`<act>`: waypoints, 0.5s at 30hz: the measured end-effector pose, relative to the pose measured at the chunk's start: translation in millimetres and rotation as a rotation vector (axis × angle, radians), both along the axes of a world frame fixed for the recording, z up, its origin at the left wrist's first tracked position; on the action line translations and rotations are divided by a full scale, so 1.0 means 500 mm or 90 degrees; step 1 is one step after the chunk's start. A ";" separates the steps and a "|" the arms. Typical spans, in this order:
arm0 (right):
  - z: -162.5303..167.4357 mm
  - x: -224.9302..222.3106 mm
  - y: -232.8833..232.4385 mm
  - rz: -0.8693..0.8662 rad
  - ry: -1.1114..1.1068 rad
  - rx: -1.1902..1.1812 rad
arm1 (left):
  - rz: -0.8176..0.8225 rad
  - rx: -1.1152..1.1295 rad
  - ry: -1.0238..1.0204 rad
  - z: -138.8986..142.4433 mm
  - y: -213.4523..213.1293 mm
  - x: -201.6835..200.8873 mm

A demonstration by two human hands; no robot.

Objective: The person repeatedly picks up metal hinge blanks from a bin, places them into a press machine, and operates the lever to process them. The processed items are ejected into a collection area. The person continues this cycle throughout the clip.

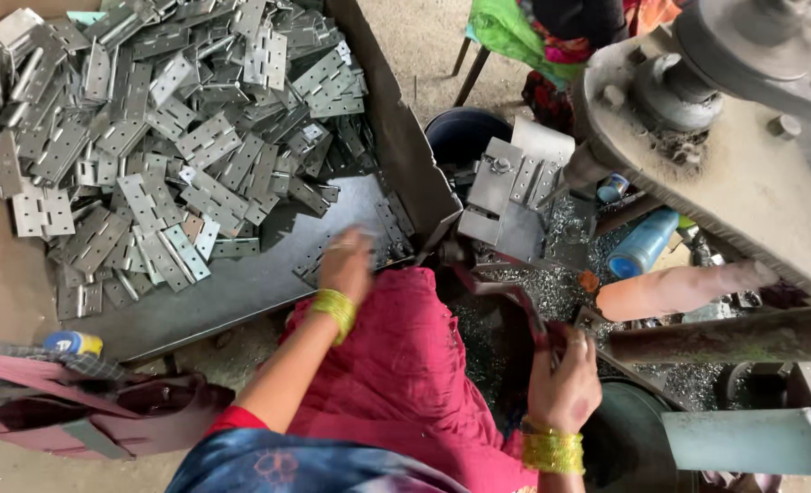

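Observation:
A big pile of grey metal hinges (168, 128) fills a shallow metal tray (241, 292) at the upper left. My left hand (346, 260) reaches onto the tray's bare part and is blurred, its fingers on a hinge near the tray's right end. My right hand (565, 379) is closed around a dark red lever handle (506, 297) of the machine. A hinge (524, 183) lies on the machine's grey fixture block (501, 205), beyond both hands.
A heavy grey press machine (743, 137) with a large wheel fills the right. Metal shavings (561, 283), a blue bottle (643, 242) and a dark bucket (465, 132) lie near it. Another person in green and orange cloth (552, 32) sits at the top. A maroon bag (86, 402) lies lower left.

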State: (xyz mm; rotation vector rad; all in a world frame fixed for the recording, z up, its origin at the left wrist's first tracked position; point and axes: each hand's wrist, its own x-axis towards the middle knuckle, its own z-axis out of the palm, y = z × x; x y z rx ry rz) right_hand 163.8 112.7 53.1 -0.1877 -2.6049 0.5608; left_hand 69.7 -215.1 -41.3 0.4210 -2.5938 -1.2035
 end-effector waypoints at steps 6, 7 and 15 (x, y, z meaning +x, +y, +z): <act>0.124 -0.054 -0.058 -0.027 -0.026 0.152 | 0.074 -0.245 -0.228 -0.088 -0.107 -0.028; 0.132 -0.058 -0.063 -0.029 -0.022 0.150 | 0.107 -0.197 -0.218 -0.095 -0.108 -0.037; 0.134 -0.062 -0.065 -0.038 -0.073 0.189 | 0.228 -0.145 -0.347 -0.107 -0.134 -0.043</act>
